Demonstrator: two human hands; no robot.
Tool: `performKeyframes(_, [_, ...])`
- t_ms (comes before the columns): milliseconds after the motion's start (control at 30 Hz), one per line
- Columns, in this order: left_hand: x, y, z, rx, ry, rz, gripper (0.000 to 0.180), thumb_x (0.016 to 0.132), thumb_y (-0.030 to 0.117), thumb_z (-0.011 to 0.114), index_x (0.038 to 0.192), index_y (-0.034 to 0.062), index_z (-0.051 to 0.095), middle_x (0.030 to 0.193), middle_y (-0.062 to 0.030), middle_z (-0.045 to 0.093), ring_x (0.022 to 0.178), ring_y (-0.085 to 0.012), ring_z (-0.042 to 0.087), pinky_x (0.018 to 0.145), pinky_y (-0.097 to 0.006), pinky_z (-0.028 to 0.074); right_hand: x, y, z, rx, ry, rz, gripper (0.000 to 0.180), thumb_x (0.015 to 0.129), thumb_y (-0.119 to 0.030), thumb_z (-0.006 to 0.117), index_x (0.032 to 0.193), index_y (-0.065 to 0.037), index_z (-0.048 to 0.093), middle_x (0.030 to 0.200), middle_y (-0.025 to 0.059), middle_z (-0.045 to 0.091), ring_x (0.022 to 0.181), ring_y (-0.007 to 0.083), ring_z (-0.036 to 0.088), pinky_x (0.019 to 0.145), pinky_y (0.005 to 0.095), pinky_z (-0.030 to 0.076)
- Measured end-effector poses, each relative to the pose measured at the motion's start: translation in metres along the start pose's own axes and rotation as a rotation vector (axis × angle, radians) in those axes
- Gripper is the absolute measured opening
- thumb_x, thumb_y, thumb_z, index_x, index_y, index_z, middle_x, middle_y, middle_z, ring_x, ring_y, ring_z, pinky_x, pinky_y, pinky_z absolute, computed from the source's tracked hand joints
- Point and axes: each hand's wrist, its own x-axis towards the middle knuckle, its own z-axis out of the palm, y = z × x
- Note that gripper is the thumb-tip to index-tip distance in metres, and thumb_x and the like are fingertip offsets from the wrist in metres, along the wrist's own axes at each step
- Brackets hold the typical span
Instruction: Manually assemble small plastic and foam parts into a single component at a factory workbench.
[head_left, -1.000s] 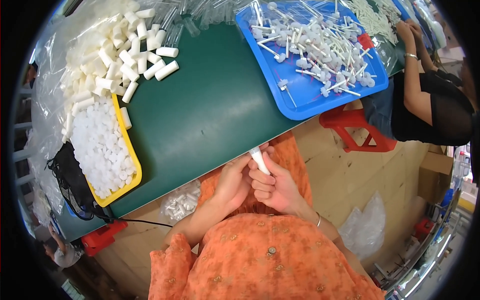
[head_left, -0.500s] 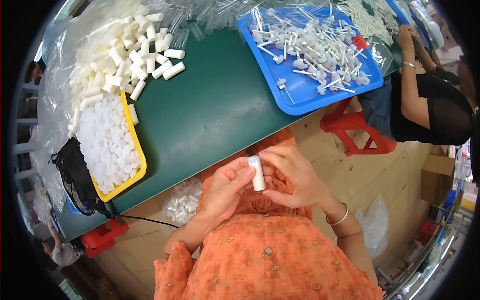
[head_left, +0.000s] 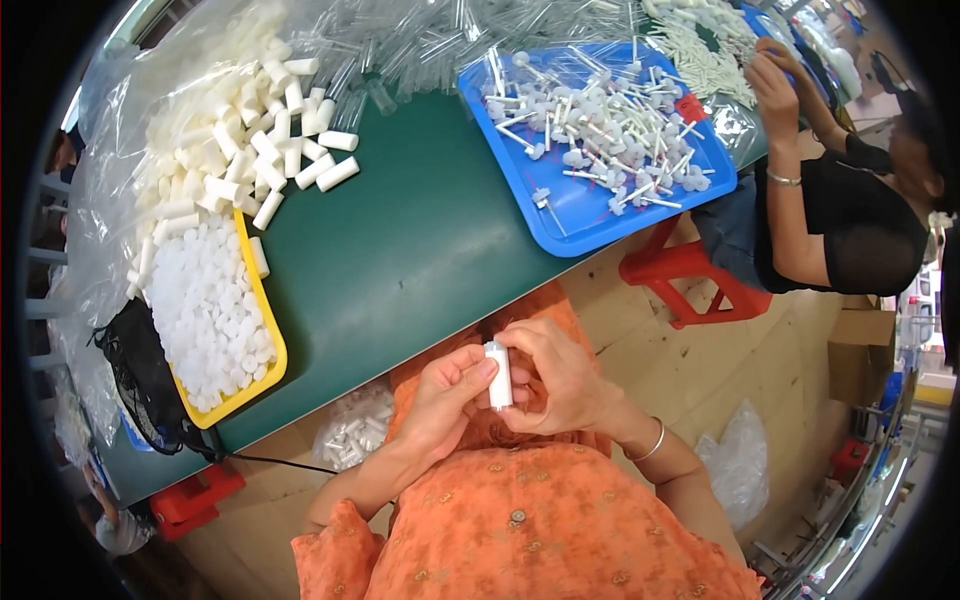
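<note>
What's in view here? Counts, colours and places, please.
Held cylinder: one, white, centre
Table: one, green, centre
Loose cylinders: dozens, white, upper left
Plastic sheet: uncounted, clear, left
Yellow tray: one, left
Pieces: many, white, yellow tray
Mesh bag: one, black, left
Cable: one, black, lower left
Tubes: many, clear, far edge
Blue tray: one, upper right
Sticks: many, white, blue tray
Rods: many, whitish, upper right
Stools: two, red, right, lower left
Floor bags: two, clear, left, right
Carton: one, brown, right
Co-workers: at least two, dark, grey tops, right, lower left
Bracelets: two, silver, right
Shirt: one, orange, bottom
Left fingers: one hand, on held cylinder
Right fingers: one hand, likewise
</note>
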Motion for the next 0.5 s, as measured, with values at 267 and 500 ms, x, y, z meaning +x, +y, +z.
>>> performKeyframes(267, [-0.013,-0.003,-0.027,-0.054,0.038,-0.042,0.028,0.099,0.022,0.058,0.116,0.0003,0.059,0.103,-0.0131,0.069,0.089,-0.0199,0.07,0.081,-0.032,0.058,0.007,-0.009,0.002,0.084,-0.069,0.063,0.056,0.07,-0.012,0.077,0.118,0.002,0.053,0.103,0.0164,0.056,0.09,0.0316,0.059,0.075,0.0374,0.05])
performKeyframes(500, [-0.124,-0.041,-0.206,0.869,0.514,-0.426,0.047,0.088,0.026,0.069,0.124,-0.0019,0.056,0.085,-0.0131,0.07,0.074,-0.0189,0.069,0.061,-0.03,0.052,0.062,0.053,-0.111,-0.513,0.228,0.199,0.027,0.076,-0.003,0.073,0.103,-0.004,0.067,0.086,0.0098,0.061,0.086,0.0266,0.057,0.077,0.0353,0.046])
